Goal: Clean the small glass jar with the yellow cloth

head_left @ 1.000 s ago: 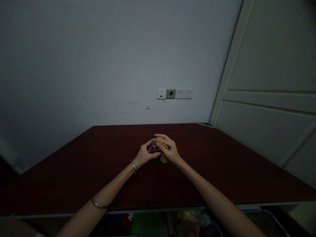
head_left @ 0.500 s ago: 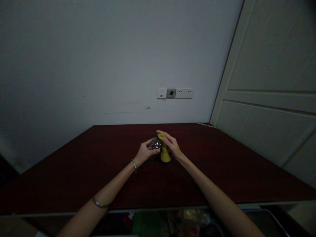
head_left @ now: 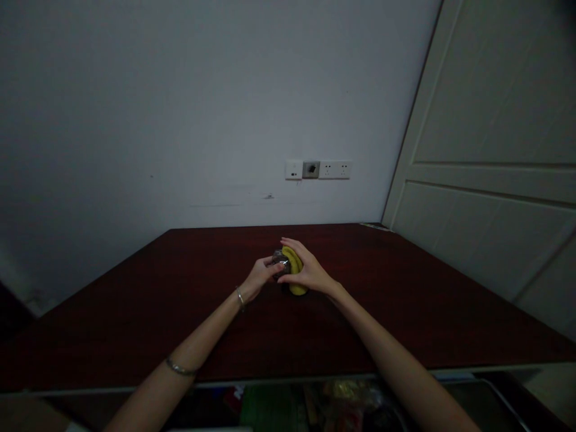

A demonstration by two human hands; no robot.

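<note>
In the head view my left hand (head_left: 258,276) is closed around a small, round, shiny see-through object that looks like a glass (head_left: 281,261). Its thumb lies over the near side. My right hand (head_left: 315,274) grips a yellow cloth (head_left: 294,261) and presses it against the right side of the glass. The cloth's lower end hangs down below the palm, close to the tabletop. Fingers and cloth hide part of the glass, so its full shape is unclear.
Both hands are over a dark red table (head_left: 157,318). Behind it stands a pale wall with sockets (head_left: 334,170). A panelled white door (head_left: 490,156) is on the right. Below the table's front edge, a compartment holds a green item (head_left: 272,408) and other jumbled things.
My right hand has spread around the cloth, its thumb now lower and farther left. The glass and cloth have shifted slightly left, and less of the cloth's hanging end shows.
</note>
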